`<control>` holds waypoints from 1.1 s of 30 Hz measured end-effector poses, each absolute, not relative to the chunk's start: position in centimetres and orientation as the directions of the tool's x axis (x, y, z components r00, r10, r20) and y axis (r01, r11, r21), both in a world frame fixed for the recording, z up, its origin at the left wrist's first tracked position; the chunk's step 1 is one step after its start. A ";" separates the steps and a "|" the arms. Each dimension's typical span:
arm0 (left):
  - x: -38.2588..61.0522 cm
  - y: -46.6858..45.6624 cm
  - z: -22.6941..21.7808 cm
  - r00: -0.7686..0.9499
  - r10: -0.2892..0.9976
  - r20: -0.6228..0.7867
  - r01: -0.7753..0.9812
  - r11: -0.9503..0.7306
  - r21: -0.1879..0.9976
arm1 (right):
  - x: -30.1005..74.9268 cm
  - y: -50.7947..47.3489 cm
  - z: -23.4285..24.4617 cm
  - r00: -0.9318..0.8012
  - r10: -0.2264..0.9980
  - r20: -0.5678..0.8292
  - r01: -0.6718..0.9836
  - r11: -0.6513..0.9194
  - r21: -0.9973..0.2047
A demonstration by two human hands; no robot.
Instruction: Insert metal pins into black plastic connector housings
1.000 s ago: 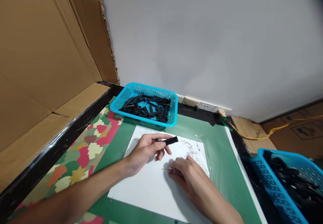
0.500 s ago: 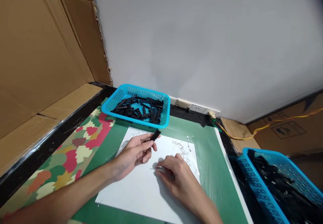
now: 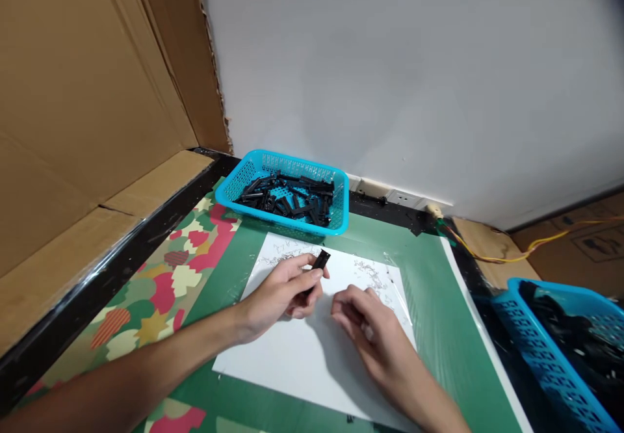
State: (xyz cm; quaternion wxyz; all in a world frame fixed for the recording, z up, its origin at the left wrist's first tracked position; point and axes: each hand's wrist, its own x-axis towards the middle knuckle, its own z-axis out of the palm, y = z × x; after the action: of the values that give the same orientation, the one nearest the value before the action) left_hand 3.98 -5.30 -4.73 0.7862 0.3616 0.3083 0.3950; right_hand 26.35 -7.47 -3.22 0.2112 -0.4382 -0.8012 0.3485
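Observation:
My left hand (image 3: 292, 288) is wrapped round a narrow black plastic piece (image 3: 320, 260), whose end pokes up past the thumb and forefinger. To its right, my right hand (image 3: 364, 316) hovers low with thumb and forefinger closed together; whatever they pinch is too small or hidden to make out. Both hands are over a white sheet (image 3: 273, 365). Along the sheet's far part lie two loose groups of tiny thin bits, one partly behind my left hand and the other group of bits (image 3: 373, 274) beyond my right hand.
A blue basket (image 3: 283, 225) of similar black pieces (image 3: 302, 205) stands against the wall. Another blue basket (image 3: 536, 348) with black parts is at the right edge. Cardboard (image 3: 97, 95) walls off the left. A yellow cable (image 3: 536, 244) runs from the wall sockets (image 3: 403, 197).
The view has shifted, so the scene sits further right. The thin bit that showed at my right fingertips is no longer visible there. My left hand keeps hold of the black piece.

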 end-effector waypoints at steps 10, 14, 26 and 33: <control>5.5 -7.1 -5.6 0.605 0.778 -0.169 -0.251 0.387 0.887 | 25.4 -8.1 -3.5 -0.272 0.913 0.305 0.421 0.397 -0.816; 5.8 -7.2 -6.0 0.549 0.819 -0.169 -0.275 0.367 0.889 | 24.8 -8.1 -3.4 -0.256 0.933 0.251 0.386 0.337 -0.859; 5.4 -7.1 -5.3 0.521 0.833 -0.188 -0.250 0.360 0.899 | 25.3 -8.0 -3.2 -0.270 0.914 0.301 0.411 0.393 -0.823; 5.0 -7.1 -4.7 0.563 0.785 -0.259 -0.243 0.457 0.856 | 26.0 -7.4 -4.0 -0.418 0.724 0.548 0.503 0.687 -0.525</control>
State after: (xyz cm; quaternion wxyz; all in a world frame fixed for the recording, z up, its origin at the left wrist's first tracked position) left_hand 5.00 -7.11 -4.67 0.7855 0.4056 0.3339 0.3273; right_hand 26.04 -7.39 -3.98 0.3930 -0.3696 -0.8301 0.1410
